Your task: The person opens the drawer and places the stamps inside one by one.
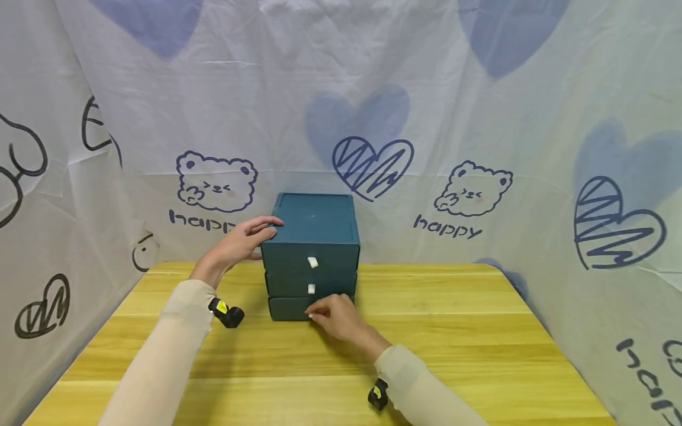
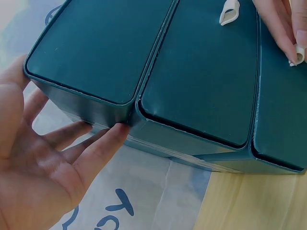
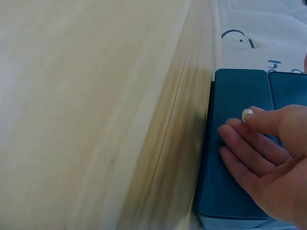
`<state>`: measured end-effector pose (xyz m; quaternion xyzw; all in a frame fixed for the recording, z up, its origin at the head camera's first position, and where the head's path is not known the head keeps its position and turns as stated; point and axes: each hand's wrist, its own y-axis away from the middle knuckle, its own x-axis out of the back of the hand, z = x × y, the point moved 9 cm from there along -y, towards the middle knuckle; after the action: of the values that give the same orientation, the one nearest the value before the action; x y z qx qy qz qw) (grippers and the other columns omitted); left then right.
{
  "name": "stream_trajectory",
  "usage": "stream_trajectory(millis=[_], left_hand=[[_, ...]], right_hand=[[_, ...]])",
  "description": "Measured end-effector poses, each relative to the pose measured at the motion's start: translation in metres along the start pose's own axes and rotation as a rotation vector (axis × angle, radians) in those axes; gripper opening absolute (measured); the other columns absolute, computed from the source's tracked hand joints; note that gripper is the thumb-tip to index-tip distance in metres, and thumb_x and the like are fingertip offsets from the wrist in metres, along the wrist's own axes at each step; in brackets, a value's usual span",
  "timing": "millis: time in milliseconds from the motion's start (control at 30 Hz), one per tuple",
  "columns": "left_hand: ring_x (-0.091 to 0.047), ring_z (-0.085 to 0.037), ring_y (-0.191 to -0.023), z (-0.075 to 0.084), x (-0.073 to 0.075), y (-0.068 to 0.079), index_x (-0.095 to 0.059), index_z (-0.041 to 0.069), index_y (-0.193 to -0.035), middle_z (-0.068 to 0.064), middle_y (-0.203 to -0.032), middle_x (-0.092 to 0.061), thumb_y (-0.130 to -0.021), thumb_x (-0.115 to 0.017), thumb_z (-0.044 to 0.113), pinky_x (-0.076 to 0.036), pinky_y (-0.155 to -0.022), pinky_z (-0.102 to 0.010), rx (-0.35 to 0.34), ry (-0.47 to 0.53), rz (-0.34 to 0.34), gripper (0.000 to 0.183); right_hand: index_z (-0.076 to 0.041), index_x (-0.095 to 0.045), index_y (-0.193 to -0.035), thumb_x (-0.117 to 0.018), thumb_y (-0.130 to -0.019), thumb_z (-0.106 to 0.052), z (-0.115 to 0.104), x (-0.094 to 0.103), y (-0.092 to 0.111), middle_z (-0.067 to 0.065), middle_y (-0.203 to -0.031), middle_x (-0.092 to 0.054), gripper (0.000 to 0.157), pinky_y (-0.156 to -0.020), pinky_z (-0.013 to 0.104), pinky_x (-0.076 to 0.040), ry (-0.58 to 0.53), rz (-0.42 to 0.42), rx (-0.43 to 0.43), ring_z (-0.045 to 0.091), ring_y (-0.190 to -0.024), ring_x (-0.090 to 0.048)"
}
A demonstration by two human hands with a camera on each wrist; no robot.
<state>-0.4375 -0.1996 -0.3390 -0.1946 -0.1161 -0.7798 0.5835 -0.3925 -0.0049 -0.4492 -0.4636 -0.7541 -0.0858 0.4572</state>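
Note:
A dark teal cabinet [image 1: 317,219] with three stacked drawers stands on the table, each drawer front bearing a small white pull. My left hand [image 1: 240,241] rests against the upper left side of the cabinet, thumb at the top edge. In the left wrist view its fingers [image 2: 103,148] are spread along the side wall, fairly straight. My right hand [image 1: 341,318] is at the bottom drawer [image 1: 288,309], thumb and fingertips pinching its white drawer pull [image 3: 247,113]. The middle pull [image 1: 311,289] and top pull [image 1: 312,261] are untouched.
The wooden table [image 1: 426,331] carries the cabinet near its back edge. A white cloth [image 1: 266,106] printed with hearts and bears hangs close behind it and along both sides. Each wrist wears a small black camera [image 1: 229,313].

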Motion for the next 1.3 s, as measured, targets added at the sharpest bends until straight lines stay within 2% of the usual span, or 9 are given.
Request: stream_trajectory(millis=[333,600,733,900,1100,1233,1300], left_hand=[[-0.025,-0.042,-0.157,-0.001,0.0,-0.001,-0.048,0.022,-0.151,-0.012,-0.172,-0.024,-0.109,-0.049,0.041,-0.039,-0.116,-0.068,0.003,-0.002,-0.002,0.046],[-0.025,-0.042,-0.157,-0.001,-0.002,-0.004,-0.048,0.022,-0.151,-0.012,-0.172,-0.025,-0.109,-0.049,0.042,-0.039,-0.116,-0.068,-0.001,-0.005,-0.009,0.046],[-0.025,-0.042,-0.157,-0.001,-0.004,-0.005,-0.048,0.021,-0.151,-0.012,-0.172,-0.024,-0.11,-0.048,0.041,-0.039,-0.115,-0.068,-0.01,-0.001,-0.01,0.046],[-0.025,-0.043,-0.157,0.001,-0.007,-0.006,-0.048,0.021,-0.151,-0.013,-0.171,-0.025,-0.11,-0.047,0.041,-0.039,-0.115,-0.07,-0.032,-0.012,-0.002,0.047],[-0.028,-0.043,-0.156,0.005,-0.006,-0.001,-0.043,0.023,-0.157,-0.015,-0.17,-0.029,-0.11,-0.045,0.046,-0.042,-0.112,-0.069,-0.086,-0.046,0.029,0.053],[-0.038,-0.047,-0.15,0.004,0.003,0.006,-0.035,0.02,-0.162,-0.018,-0.168,-0.031,-0.111,-0.042,0.042,-0.05,-0.106,-0.065,-0.146,-0.017,0.092,0.056],[-0.043,-0.049,-0.146,0.002,0.009,0.01,-0.033,0.016,-0.162,-0.02,-0.168,-0.032,-0.112,-0.041,0.038,-0.052,-0.104,-0.063,-0.175,0.004,0.12,0.055]], right_hand=[[-0.01,-0.082,-0.106,-0.072,-0.097,-0.01,0.003,0.0,-0.004,0.006,-0.101,-0.081,0.014,-0.077,0.022,-0.062,-0.026,-0.007,-0.025,0.016,-0.087,-0.077],[-0.013,-0.082,-0.109,-0.071,-0.098,-0.015,0.009,-0.001,-0.002,0.003,-0.103,-0.081,0.016,-0.078,0.02,-0.06,-0.012,-0.016,-0.068,0.012,-0.088,-0.076],[-0.013,-0.08,-0.116,-0.069,-0.1,-0.013,0.012,-0.003,0.003,0.003,-0.104,-0.08,0.019,-0.078,0.019,-0.059,-0.021,-0.06,-0.06,0.011,-0.087,-0.073],[-0.009,-0.074,-0.126,-0.067,-0.099,-0.007,0.014,-0.002,0.013,0.01,-0.114,-0.077,0.028,-0.082,0.023,-0.061,-0.059,-0.112,-0.016,0.019,-0.093,-0.074],[-0.009,-0.07,-0.131,-0.065,-0.102,-0.011,0.019,0.015,0.03,0.01,-0.127,-0.073,0.03,-0.085,0.029,-0.061,-0.093,-0.115,-0.037,0.022,-0.099,-0.073],[-0.007,-0.07,-0.13,-0.064,-0.102,-0.011,0.018,0.038,0.038,0.012,-0.127,-0.073,0.029,-0.087,0.033,-0.062,-0.091,-0.077,-0.019,0.026,-0.099,-0.073],[-0.006,-0.071,-0.129,-0.064,-0.101,-0.01,0.021,0.051,0.042,0.013,-0.125,-0.074,0.028,-0.085,0.03,-0.062,-0.092,-0.045,-0.022,0.026,-0.098,-0.074]])
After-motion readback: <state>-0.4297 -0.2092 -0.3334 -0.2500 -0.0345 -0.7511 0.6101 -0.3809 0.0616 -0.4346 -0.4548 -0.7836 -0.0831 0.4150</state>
